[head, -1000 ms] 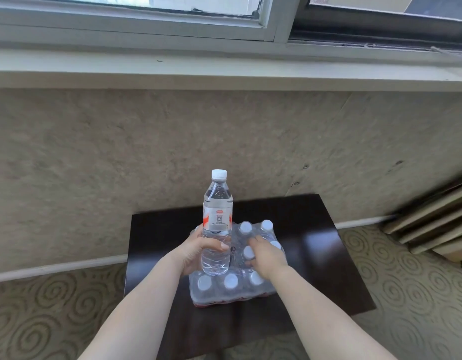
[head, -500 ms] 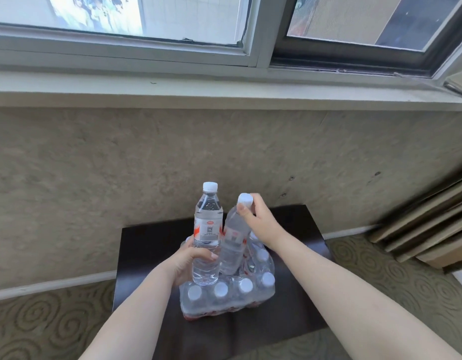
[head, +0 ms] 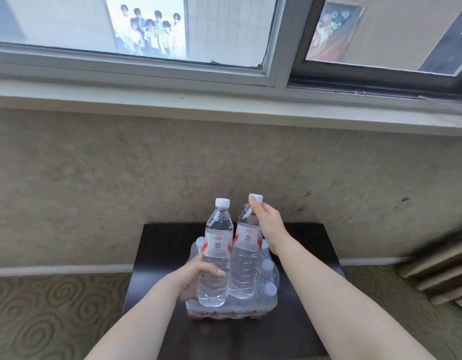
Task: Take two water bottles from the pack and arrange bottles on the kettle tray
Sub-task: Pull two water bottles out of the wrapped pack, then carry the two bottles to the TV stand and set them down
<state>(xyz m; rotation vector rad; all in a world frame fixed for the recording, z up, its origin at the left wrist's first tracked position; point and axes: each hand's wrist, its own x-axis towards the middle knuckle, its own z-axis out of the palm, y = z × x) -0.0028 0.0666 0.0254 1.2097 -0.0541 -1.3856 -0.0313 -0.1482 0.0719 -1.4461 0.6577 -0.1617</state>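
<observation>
Two clear water bottles with white caps and red-and-white labels are held upright above the pack. My left hand grips the lower body of the left bottle. My right hand pinches the neck and cap of the right bottle. Both hang side by side, almost touching. Below them the shrink-wrapped pack of bottles sits on a dark low table. No kettle tray is in view.
A beige textured wall with a window sill stands right behind the table. Patterned carpet lies on both sides. Stacked wooden slats lean at the right edge.
My right hand has pulled the second bottle fully out of the pack and lifted it level with the first. My left hand kept its bottle raised. The camera tilted upward.
</observation>
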